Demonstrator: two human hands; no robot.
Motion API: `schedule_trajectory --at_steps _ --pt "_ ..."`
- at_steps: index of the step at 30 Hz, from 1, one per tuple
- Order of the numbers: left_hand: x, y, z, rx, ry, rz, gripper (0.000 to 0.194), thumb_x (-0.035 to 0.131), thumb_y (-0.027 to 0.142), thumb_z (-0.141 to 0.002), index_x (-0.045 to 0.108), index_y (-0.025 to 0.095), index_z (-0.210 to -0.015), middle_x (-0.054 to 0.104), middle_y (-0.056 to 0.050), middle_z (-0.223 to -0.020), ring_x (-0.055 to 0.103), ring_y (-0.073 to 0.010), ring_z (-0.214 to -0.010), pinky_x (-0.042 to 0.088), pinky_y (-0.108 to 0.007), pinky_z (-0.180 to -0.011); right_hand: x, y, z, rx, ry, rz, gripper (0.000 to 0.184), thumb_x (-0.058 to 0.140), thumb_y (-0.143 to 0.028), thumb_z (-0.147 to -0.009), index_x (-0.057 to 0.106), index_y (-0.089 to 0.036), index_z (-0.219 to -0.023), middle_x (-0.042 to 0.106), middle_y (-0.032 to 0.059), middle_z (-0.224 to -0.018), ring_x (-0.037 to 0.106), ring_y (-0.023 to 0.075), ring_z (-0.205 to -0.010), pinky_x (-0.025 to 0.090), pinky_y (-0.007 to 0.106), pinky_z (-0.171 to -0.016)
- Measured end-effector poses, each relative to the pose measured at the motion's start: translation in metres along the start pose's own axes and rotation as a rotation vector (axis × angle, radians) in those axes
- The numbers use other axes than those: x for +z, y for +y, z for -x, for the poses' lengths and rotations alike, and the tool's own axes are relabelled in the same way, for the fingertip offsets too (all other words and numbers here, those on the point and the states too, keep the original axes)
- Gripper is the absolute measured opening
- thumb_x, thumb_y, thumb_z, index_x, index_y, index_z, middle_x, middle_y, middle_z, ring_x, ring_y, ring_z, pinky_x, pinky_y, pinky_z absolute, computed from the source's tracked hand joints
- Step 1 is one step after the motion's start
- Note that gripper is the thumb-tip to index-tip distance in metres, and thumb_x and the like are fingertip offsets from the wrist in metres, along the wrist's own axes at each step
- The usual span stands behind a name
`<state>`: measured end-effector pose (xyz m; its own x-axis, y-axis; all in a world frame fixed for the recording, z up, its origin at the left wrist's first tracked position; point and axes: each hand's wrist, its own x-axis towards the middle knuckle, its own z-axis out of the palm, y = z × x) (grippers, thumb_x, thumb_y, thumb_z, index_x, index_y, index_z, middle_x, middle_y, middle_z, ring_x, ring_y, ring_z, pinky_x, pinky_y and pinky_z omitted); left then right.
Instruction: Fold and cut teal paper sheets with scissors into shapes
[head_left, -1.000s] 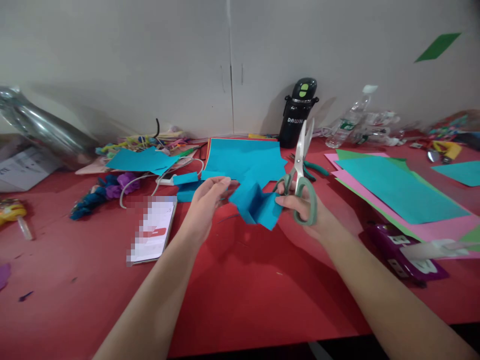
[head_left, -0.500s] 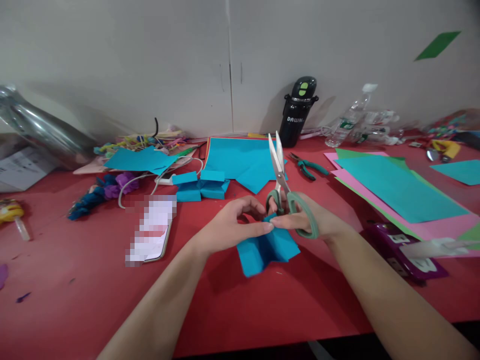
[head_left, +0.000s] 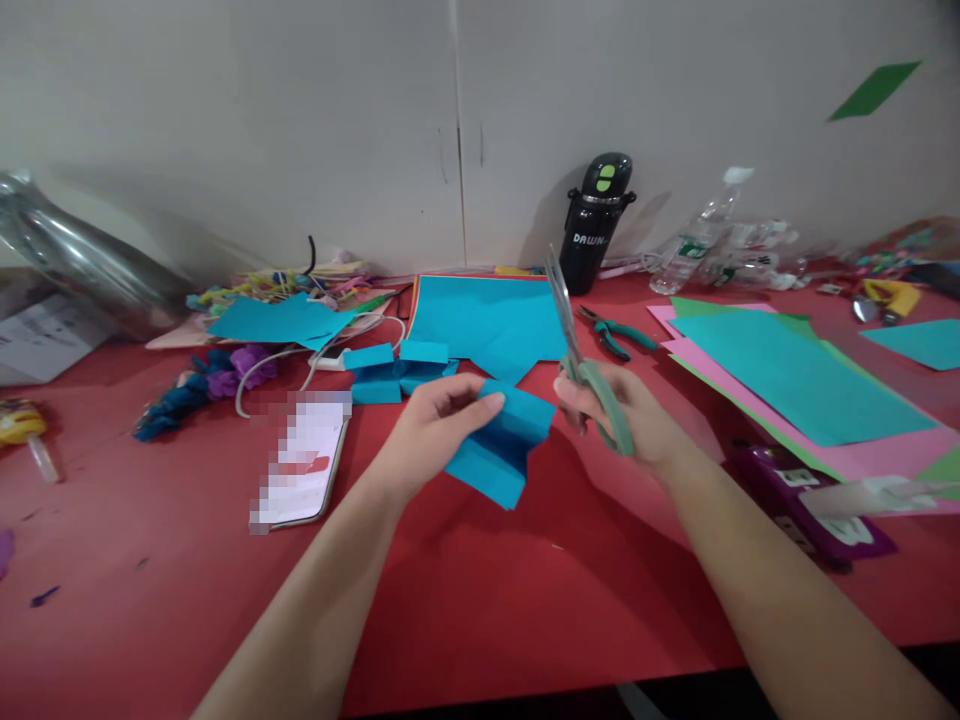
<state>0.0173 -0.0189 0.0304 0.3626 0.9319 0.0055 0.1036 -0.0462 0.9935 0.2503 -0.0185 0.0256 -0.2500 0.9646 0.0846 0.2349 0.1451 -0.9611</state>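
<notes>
Centrally, a folded blue paper [head_left: 499, 455] was pinched by the left hand [head_left: 442, 435], with the thumb laid on its upper edge and the other fingers curled behind; it was held tilted over the red tabletop [head_left: 525, 610], its creased flaps turned upward. Just to its right, green-handled scissors [head_left: 576, 368] were gripped by the right hand [head_left: 630, 415], whose fingers were closed about the handles. The blades were pointed up and away, seen almost edge-on, so how far they were parted could not be told. Whether the paper's corner was touched by the right fingers could not be told either.

Beyond the left hand, folded blue pieces [head_left: 401, 372] were set near a stack of blue sheets [head_left: 486, 308]. Pliers [head_left: 630, 336] were laid beyond the right hand. Farther left, a phone [head_left: 311, 455] was seen, partly blurred; to the right, coloured sheets [head_left: 802, 380] were spread in overlapping layers. At the back, a black bottle [head_left: 589, 240] and a clear plastic bottle [head_left: 690, 250] were placed near the pale wall [head_left: 300, 150].
</notes>
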Motion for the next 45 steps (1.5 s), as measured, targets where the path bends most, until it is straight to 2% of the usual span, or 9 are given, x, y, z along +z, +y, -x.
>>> schedule_trajectory --at_steps 2,4,6,10,16,22,36,45 --pt "-0.007 -0.001 -0.002 0.082 0.159 -0.05 0.026 0.068 0.044 -0.087 0.068 0.019 -0.084 0.067 -0.004 -0.082 0.062 -0.0197 -0.076 0.05 -0.031 -0.064 -0.007 -0.002 0.002 -0.016 -0.005 0.046 0.043 0.067 -0.053 -0.087 0.043 -0.022 -0.069 0.042 -0.0031 -0.068 0.04 0.013 -0.061 0.033 0.029 -0.058" --pt "-0.014 -0.004 -0.004 0.151 0.266 -0.104 0.025 0.068 0.044 -0.087 0.07 0.019 -0.088 0.069 -0.005 -0.085 0.062 -0.0202 -0.078 0.051 -0.031 -0.065 -0.013 -0.002 0.004 -0.021 -0.013 0.102 0.042 0.069 -0.054 -0.085 0.044 -0.022 -0.073 0.039 -0.0035 -0.072 0.038 0.0133 -0.063 0.033 0.029 -0.059" --pt "-0.019 -0.006 -0.006 0.209 0.322 -0.146 0.025 0.067 0.043 -0.088 0.071 0.019 -0.091 0.068 -0.006 -0.087 0.061 -0.0192 -0.079 0.051 -0.03 -0.066 -0.018 -0.001 0.005 -0.015 -0.028 0.187 0.038 0.07 -0.053 -0.084 0.047 -0.023 -0.078 0.039 -0.0036 -0.074 0.039 0.0142 -0.065 0.035 0.029 -0.061" --pt "-0.026 -0.01 -0.007 0.266 0.357 -0.182 0.024 0.066 0.042 -0.09 0.07 0.019 -0.089 0.065 -0.003 -0.083 0.057 -0.0156 -0.074 0.049 -0.027 -0.067 -0.024 0.004 0.006 0.037 -0.116 0.382 0.037 0.072 -0.054 -0.081 0.051 -0.023 -0.08 0.044 -0.0035 -0.073 0.041 0.0146 -0.064 0.036 0.03 -0.06" --pt "-0.029 -0.013 -0.008 0.259 0.366 -0.197 0.023 0.064 0.042 -0.092 0.068 0.02 -0.092 0.065 -0.003 -0.08 0.059 -0.0172 -0.071 0.05 -0.03 -0.066 -0.024 0.007 0.007 0.077 -0.141 0.512 0.043 0.07 -0.064 -0.077 0.055 -0.023 -0.078 0.05 -0.002 -0.07 0.043 0.0155 -0.061 0.035 0.03 -0.057" --pt "-0.029 -0.013 -0.008 0.25 0.36 -0.229 0.023 0.063 0.042 -0.092 0.066 0.02 -0.089 0.066 -0.003 -0.078 0.06 -0.0174 -0.07 0.05 -0.031 -0.066 -0.026 0.008 0.006 0.103 -0.16 0.555 0.042 0.071 -0.062 -0.077 0.057 -0.023 -0.078 0.051 -0.0015 -0.071 0.045 0.0159 -0.063 0.034 0.029 -0.056" --pt "-0.024 -0.005 -0.005 0.227 0.295 -0.275 0.024 0.061 0.04 -0.093 0.063 0.019 -0.081 0.06 -0.001 -0.075 0.053 -0.0151 -0.067 0.045 -0.028 -0.063 -0.029 0.009 0.006 0.134 -0.21 0.565 0.04 0.07 -0.062 -0.079 0.062 -0.023 -0.082 0.056 -0.0001 -0.073 0.049 0.0166 -0.064 0.035 0.029 -0.055" --pt "-0.023 -0.005 -0.004 0.226 0.295 -0.28 0.024 0.06 0.04 -0.093 0.063 0.019 -0.082 0.06 -0.001 -0.073 0.053 -0.0152 -0.065 0.044 -0.028 -0.06 -0.029 0.008 0.007 0.131 -0.206 0.529 0.041 0.072 -0.062 -0.076 0.06 -0.023 -0.077 0.054 -0.0014 -0.07 0.046 0.0156 -0.061 0.034 0.029 -0.055"
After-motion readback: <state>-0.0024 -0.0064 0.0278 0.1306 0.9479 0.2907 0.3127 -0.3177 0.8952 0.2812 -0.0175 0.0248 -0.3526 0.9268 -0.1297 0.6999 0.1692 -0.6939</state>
